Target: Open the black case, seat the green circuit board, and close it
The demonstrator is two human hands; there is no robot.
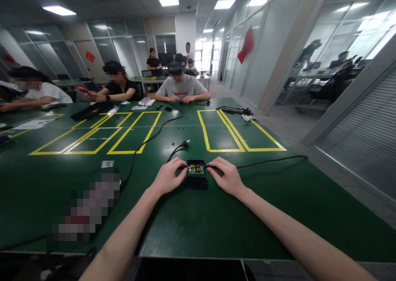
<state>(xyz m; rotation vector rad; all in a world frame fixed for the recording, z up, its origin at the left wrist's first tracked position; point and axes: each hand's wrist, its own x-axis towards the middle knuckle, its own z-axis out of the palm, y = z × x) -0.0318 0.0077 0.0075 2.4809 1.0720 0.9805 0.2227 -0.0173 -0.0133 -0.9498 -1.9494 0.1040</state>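
Note:
A small green circuit board (200,171) with a copper coil and coloured wires sits in front of me, with a black casing half (195,162) behind it. Nearer to me, another black casing part (197,184) lies on the table. At the board's left end my left hand (169,177) is closed, pinching the black cable there. My right hand (227,175) pinches the cord (272,161) at the right end, its fingers closed. The left cable appears to lead to a black plug (185,143) beyond the left hand. My fingertips partly hide both cable ends.
The green table (173,231) carries yellow tape outlines (213,150). A long black cable (150,138) runs on the left past a blurred-out object (88,208). A black tripod-like item (236,110) lies at far right. Several people sit opposite, including a person in grey (181,85).

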